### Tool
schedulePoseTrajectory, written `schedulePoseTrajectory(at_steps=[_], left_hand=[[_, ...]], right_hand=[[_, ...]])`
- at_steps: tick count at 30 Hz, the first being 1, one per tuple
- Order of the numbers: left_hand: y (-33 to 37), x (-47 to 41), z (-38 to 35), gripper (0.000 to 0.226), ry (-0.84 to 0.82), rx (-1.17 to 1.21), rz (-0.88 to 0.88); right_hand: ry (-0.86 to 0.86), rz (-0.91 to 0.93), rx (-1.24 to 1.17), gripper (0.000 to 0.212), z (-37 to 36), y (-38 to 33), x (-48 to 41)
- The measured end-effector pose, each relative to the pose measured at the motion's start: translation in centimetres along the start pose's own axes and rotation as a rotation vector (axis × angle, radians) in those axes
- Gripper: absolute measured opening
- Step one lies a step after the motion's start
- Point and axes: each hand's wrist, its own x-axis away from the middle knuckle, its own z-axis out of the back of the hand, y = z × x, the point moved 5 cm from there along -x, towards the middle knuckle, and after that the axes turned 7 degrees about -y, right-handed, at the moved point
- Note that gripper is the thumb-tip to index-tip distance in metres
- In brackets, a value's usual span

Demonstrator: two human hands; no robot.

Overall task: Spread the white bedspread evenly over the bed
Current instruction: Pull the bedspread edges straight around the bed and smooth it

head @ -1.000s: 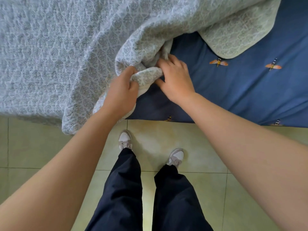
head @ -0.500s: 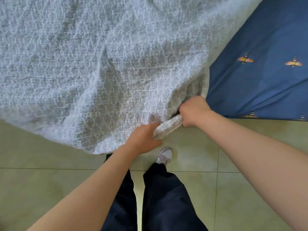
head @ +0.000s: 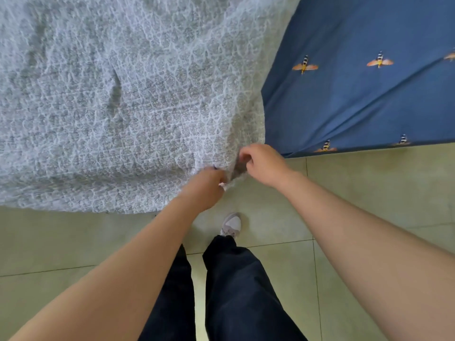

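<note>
Closer together now, left hand grips the bedspread edge; right hand curls beside it, hold unclear. Regrip, then draw it evenly over the bare sheet.

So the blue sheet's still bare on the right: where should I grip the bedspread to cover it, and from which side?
Take the bedspread by its right edge, near the corner the left hand and right hand pinch. Come from the floor side: that corner hangs free there, and the sheet lies bare beyond it.
</note>
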Motion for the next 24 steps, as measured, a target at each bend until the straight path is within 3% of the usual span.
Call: schedulePoseTrajectory(at_steps=[3, 8, 12, 14, 18, 21, 24], left_hand=[[4.3, -0.3, 3.7, 0.026, 0.231, 0.098, -0.143], [9.3, -2.6, 9.2, 0.029, 0.458, 0.083, -0.206], [12.4, -7.3, 13.4, 0.033, 0.473, -0.456, -0.081], [13.4, -9.8, 15.1, 0.034, 0.437, -0.606, -0.051], [12.2, -13.2, 19.5, 0.047, 0.374, -0.548, 0.028], [8.7, -13.3, 23.7, 0.051, 0.456, -0.281, 0.006], [7.0, -12.9, 25.1, 0.062, 0.468, -0.237, -0.067]], right_hand=[[0.251, -0.063, -0.202, 0.029, 4.7, 1.2, 0.2], [0.340, -0.119, -0.264, 0.026, 9.9, 3.3, -1.2], [0.303, -0.178, -0.081, 0.036, 12.2, 5.4, -4.3], [0.265, -0.203, -0.091, 0.041, 12.6, 6.2, -6.3], [0.231, -0.220, -0.298, 0.043, 13.3, 6.0, -10.2], [0.234, -0.214, -0.346, 0.038, 14.4, 4.4, -12.5], [0.255, -0.247, -0.655, 0.043, 15.8, 2.6, -14.2]])
